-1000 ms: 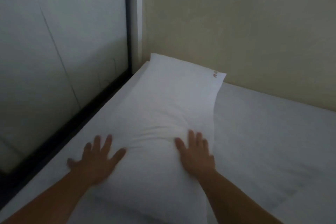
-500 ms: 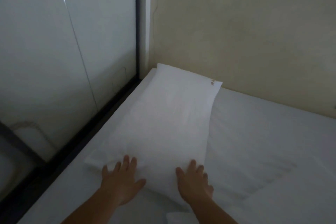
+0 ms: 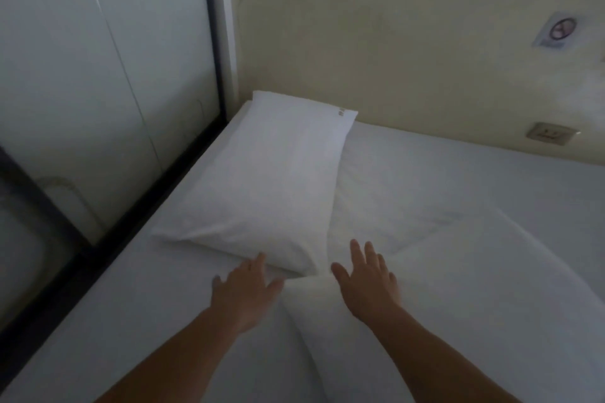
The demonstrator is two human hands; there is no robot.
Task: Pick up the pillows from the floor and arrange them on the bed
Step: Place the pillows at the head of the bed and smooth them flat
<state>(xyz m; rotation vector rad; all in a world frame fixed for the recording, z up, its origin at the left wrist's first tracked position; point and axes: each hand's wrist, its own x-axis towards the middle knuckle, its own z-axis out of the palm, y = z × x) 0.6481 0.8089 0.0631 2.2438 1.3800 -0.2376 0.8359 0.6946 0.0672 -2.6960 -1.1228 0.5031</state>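
At the far left a pale glossy panel runs along the side of the bed, edged below by a dark frame. Next to that lies the bed, covered in a plain white sheet, tucked into the corner where the panel meets a cream wall.

One white pillow is on the mattress at the left, close beside the dark frame. Its long axis runs from near to far, leaning a little to the right as it goes; the far short end sits up in the corner against the wall, and the near short end points back toward the person.

The left hand lies flat with its fingers loosely spread, fingertips touching the pillow's near edge, gripping nothing. Just to its right the right hand is also flat and spread, palm down on a second white shape that lies near, between the forearms. This looks like another pillow, though the dim light leaves that unsure. The right hand holds nothing either.

Further right, the wall carries a socket and a small sticker.

By my reckoning, one pillow is placed and smoothed; the near shape has yet to be set in position, and whether any remain on the floor cannot be seen.
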